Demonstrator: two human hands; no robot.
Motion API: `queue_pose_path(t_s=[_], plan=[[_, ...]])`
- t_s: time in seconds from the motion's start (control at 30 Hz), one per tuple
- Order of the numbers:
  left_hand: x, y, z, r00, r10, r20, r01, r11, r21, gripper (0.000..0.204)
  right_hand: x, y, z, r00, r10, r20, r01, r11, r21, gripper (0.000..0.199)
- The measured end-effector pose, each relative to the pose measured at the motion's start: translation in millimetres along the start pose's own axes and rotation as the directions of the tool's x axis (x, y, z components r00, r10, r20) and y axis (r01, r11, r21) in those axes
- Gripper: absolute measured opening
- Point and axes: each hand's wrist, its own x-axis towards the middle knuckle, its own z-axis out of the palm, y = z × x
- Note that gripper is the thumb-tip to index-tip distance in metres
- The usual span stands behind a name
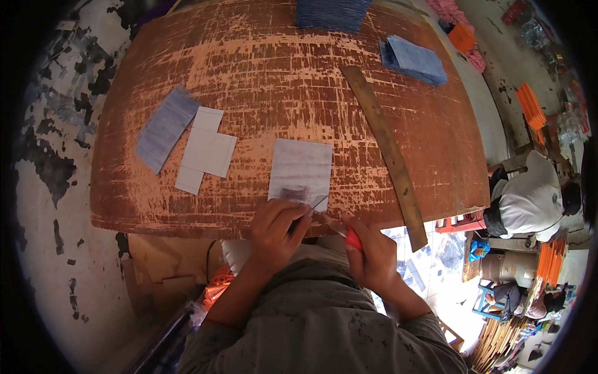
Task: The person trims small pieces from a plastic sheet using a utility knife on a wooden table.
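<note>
**On a scuffed brown table [280, 81], a peeling wall [47, 187] to the left**

One grey sheet [302, 163] lies near, at middle. The left hand [274, 229] touches it; whether its fingers clamp, one cannot tell. The right hand [375, 252] has its fingers clamped round one red-handled tool [354, 239]. Also: one white cutout [210, 149], left; three blue-grey piles [165, 129], left and far; one long strip [387, 153], right.

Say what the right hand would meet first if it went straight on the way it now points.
Led by its red-handled tool, the right hand would probably meet the pale sheet, near its lower right corner, close to the left hand; depth is unclear.
</note>
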Motion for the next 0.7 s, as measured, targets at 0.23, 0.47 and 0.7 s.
queue_pose_path(t_s=[0.23, 0.47, 0.7], plan=[[-5.2, -2.1, 2.7, 1.0, -0.026, 0.0, 0.026, 1.0, 0.01, 0.023, 10.7, -9.2, -3.1, 0.994, 0.098, 0.054, -0.09, 0.987, -0.133, 0.045], [0.3, 1.4, 3.5, 1.0, 0.02, -0.002, -0.02, 0.999, 0.049, 0.021, 13.4, -7.0, 6.0, 0.964, 0.233, 0.126, -0.214, 0.966, -0.149, 0.026], [-1.9, 3.0, 4.4, 0.998, 0.033, -0.057, -0.032, 0.999, 0.027, 0.023, 7.7, -6.6, 10.3, 0.965, 0.23, 0.124, -0.214, 0.968, -0.132, 0.031]])
